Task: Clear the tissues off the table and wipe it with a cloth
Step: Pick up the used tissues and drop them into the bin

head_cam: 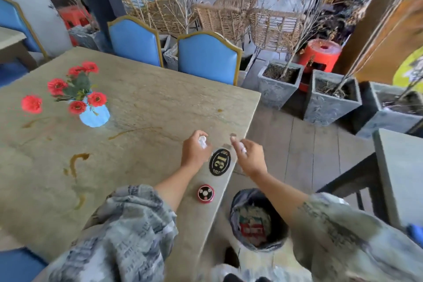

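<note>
Pinching crumpled tissue wads (202, 141), left hand (194, 152) & right hand (249, 155) curled round each; light, soft, squashable, so grip anywhere.

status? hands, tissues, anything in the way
Left hand holds a crumpled tissue; right hand holds another tissue. Bin sits below the table edge. Brown spills unwiped. Nothing in the way.

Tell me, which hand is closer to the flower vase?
The left hand. It holds a tissue over the table, with the vase off to its left. The right hand is out past the table's edge, farther away.
</note>
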A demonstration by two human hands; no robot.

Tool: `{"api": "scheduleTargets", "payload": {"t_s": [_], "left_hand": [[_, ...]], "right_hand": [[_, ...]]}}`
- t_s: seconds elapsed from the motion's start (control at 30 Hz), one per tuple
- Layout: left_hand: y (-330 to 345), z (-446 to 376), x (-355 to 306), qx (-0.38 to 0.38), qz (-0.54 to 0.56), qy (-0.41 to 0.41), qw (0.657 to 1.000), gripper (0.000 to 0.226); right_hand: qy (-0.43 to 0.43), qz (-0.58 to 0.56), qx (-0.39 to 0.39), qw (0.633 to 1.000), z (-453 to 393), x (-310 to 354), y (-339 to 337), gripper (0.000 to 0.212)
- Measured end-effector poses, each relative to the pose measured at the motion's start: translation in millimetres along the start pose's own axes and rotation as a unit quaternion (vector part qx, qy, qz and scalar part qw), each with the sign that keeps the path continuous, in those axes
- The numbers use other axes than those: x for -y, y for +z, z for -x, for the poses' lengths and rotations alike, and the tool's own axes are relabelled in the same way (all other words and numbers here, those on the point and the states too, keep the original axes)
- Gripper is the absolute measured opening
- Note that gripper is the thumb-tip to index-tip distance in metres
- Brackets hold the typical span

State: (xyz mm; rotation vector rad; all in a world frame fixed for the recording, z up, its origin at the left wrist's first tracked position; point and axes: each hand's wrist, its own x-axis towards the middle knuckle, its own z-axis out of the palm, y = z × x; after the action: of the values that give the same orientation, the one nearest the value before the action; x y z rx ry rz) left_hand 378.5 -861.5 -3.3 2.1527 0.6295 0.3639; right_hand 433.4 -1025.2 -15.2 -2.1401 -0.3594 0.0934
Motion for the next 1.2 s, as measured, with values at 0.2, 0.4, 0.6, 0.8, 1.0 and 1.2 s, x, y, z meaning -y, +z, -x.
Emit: {"api": "scheduleTargets", "payload": {"t_s": [0.2, 0.4, 0.6, 0.8, 1.0, 1.2], "left_hand": [[17.6, 68.9, -17.5, 0.048, -0.003, 0.035, 0.998, 0.013], [51.8, 111.4, -38.8, 0.127, 0.013, 0.027, 0.991, 0.011], [120.8, 129.0, -32.9, 0.164, 0.047, -0.094, 0.981, 0.029], [193.6, 133.7, -12.5, 0.161, 0.192, -0.351, 0.902, 0.044], [248.5, 138.7, 26.0, 0.119, 0.223, -0.466, 0.848, 0.035], [301.5, 131.1, 74.9, 0.096, 0.229, -0.521, 0.816, 0.03]], "right_hand": [[0.069, 0.018, -0.051, 0.996, 73.0, -22.6, -45.1, 0.031], [0.105, 0.044, -0.017, 0.993, 108.9, -55.9, -84.5, 0.021], [0.193, 0.033, 0.011, 0.981, 109.3, -110.4, -108.2, 0.044], [0.36, -0.108, 0.049, 0.926, 94.6, -176.8, -103.8, 0.047], [0.445, -0.138, 0.1, 0.879, 88.0, -258.2, -74.9, 0.024], [0.485, -0.155, 0.095, 0.856, 85.1, -304.4, -42.3, 0.017]]}}
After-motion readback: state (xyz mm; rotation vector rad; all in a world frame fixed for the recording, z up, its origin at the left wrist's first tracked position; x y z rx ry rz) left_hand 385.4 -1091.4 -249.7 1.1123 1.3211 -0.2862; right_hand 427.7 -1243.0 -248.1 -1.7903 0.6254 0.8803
